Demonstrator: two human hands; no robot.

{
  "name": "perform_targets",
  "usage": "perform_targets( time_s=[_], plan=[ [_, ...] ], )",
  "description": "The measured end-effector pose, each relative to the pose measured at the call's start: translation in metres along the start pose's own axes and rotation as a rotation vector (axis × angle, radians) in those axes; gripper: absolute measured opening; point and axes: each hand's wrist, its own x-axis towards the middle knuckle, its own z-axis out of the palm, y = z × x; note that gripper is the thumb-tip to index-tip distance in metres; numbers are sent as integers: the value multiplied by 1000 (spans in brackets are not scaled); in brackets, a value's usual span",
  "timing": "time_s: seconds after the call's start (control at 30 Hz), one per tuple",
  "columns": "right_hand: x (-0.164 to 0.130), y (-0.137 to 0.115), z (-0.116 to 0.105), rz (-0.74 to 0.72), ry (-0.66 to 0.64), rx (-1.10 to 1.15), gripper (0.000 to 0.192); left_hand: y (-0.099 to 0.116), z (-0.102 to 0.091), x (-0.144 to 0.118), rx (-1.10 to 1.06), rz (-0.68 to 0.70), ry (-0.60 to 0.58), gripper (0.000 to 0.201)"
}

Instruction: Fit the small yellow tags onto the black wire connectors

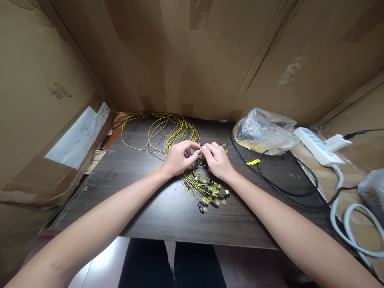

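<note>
Forearms (pixel 111 216) reach mid-frame, both hands (pixel 182 157) pinched on a small piece (pixel 200 150) (identity unclear), cable connectors (pixel 215 192) just below, right hand (pixel 218 162) nearer.

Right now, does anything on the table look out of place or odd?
Only mildly: two small yellow pieces lie just past the right hand on the table, apart from the bunched black wire ends, so they look stray. I see no clear spill or damage.
</note>
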Motion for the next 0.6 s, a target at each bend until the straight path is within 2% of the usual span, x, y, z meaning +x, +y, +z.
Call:
perform_targets(
  time_s=[0.2,0.43,0.6],
  plan=[
    [-1,0,0,-2,88,92,11,1,-1,1,7,-30,-11,11],
    [1,1,0,-13,-1,1,33,0,0,0,12,-15,-20,9],
    [1,1,1,-33,-13,-25,35,2,0,0,-9,-4,-6,8]
  ],
)
